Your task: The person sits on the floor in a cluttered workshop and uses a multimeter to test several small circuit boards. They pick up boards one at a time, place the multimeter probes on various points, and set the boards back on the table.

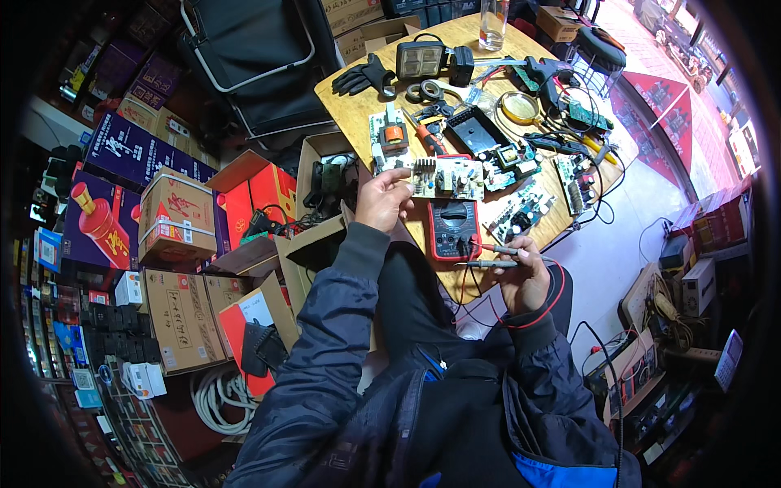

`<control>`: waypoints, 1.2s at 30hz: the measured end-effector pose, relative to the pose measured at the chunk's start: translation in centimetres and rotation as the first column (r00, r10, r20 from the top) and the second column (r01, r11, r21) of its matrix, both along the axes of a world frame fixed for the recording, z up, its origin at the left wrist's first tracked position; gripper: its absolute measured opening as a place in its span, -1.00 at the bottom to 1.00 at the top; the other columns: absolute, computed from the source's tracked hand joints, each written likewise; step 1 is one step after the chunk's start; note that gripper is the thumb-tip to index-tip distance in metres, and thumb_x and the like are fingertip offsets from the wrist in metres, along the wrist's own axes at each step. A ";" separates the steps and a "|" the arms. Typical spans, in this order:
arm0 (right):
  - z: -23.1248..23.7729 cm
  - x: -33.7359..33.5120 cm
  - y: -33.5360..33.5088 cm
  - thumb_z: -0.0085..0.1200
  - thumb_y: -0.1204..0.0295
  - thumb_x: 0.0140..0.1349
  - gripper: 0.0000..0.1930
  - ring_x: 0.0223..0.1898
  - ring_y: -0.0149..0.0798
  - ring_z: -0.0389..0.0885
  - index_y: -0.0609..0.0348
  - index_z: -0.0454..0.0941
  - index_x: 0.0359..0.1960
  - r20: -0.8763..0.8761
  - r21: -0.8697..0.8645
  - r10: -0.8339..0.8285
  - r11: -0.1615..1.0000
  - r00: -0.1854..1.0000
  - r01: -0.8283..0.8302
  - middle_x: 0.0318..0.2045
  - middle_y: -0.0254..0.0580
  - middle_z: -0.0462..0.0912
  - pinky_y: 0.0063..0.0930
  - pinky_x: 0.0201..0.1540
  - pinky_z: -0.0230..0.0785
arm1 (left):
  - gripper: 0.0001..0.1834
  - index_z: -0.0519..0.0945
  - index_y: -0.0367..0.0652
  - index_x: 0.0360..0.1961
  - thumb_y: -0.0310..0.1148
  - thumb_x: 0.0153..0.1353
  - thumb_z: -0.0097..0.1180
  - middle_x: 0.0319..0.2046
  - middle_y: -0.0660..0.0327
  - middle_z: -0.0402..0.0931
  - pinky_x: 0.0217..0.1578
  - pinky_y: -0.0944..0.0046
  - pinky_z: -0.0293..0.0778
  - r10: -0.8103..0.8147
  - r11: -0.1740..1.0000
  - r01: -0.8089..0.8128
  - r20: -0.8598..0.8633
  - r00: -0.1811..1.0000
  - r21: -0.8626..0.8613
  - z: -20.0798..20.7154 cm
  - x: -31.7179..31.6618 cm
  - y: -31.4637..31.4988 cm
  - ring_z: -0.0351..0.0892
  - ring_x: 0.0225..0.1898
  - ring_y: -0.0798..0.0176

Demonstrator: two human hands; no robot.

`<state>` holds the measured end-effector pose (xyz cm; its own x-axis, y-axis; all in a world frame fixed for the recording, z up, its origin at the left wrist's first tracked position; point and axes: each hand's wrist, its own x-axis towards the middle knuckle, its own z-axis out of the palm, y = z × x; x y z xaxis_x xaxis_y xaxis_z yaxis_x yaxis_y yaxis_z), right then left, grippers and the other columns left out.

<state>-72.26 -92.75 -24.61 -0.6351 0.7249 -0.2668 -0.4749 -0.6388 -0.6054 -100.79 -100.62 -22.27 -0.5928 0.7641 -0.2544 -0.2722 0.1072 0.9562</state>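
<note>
Circuit board (447,177) pinched in left hand (382,199) above meter (453,228); right hand (521,272) closed on probes (492,256).

Looking steeply down from head height, facing forward over lap and round wooden table (358,114), framing near forearms closely, wide fisheye bending edges toward rim.

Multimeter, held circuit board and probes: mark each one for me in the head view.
Multimeter (452,228): head view, on its dial, mid-body.
Circuit board (449,177): head view, on the board's face, right of the left hand (384,199) that holds it.
Probes (493,256): head view, on the shafts, at the right hand (525,281).
</note>
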 end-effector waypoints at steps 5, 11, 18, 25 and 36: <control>-0.1 -0.1 -0.1 -0.05 0.42 0.27 -0.81 -0.39 -0.24 0.57 0.19 0.43 -0.12 0.003 -0.023 -0.035 0.999 0.999 0.035 -0.37 -0.14 0.55 -0.37 -0.24 0.54 | -0.60 0.53 -0.38 0.15 -0.57 0.28 0.16 -0.38 0.26 0.56 -0.45 0.41 0.48 0.056 0.990 -0.065 0.077 0.995 0.126 0.3 1.0 -0.4 0.56 -0.46 0.42; -0.1 0.0 0.0 -0.05 0.42 0.27 -0.81 -0.37 -0.23 0.55 0.19 0.43 -0.12 -0.005 -0.017 -0.025 1.000 1.000 0.025 -0.36 -0.14 0.54 -0.35 -0.22 0.51 | -0.62 0.54 -0.37 0.13 -0.59 0.28 0.13 -0.33 0.23 0.58 -0.39 0.37 0.50 0.144 0.969 -0.153 0.063 0.988 0.194 0.1 2.7 -0.9 0.57 -0.44 0.41; 0.1 -0.1 -0.1 -0.04 0.40 0.27 -0.83 -0.35 -0.30 0.54 0.17 0.44 -0.15 0.003 -0.008 -0.019 1.000 1.000 0.019 -0.37 -0.19 0.54 -0.39 -0.23 0.50 | -0.64 0.58 -0.31 0.10 -0.58 0.27 0.12 -0.34 0.26 0.58 -0.37 0.40 0.54 0.201 0.937 -0.238 0.163 0.966 0.257 0.2 3.2 -2.2 0.57 -0.44 0.44; 0.0 -0.1 0.0 -0.03 0.40 0.27 -0.83 -0.33 -0.34 0.54 0.16 0.43 -0.16 -0.010 -0.004 -0.016 1.000 1.000 0.016 -0.36 -0.20 0.56 -0.42 -0.24 0.48 | -0.65 0.57 -0.29 0.10 -0.62 0.27 0.10 -0.28 0.22 0.63 -0.37 0.38 0.53 0.276 0.894 -0.343 0.247 0.929 0.290 0.3 3.2 -3.9 0.57 -0.46 0.39; -0.2 0.1 0.1 -0.04 0.44 0.27 -0.84 -0.29 -0.39 0.53 0.15 0.43 -0.14 -0.051 -0.018 -0.002 1.000 0.999 0.001 -0.29 -0.19 0.59 -0.42 -0.23 0.42 | -0.67 0.54 -0.36 0.09 -0.62 0.29 0.06 -0.26 0.11 0.61 -0.40 0.34 0.50 0.328 0.861 -0.427 0.340 0.881 0.276 -1.4 3.1 -6.6 0.52 -0.46 0.34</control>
<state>-72.21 -92.65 -24.82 -0.6471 0.7212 -0.2473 -0.5054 -0.6486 -0.5691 -97.72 -107.26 -23.64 -0.7973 0.5624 -0.2191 -0.4791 -0.3688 0.7965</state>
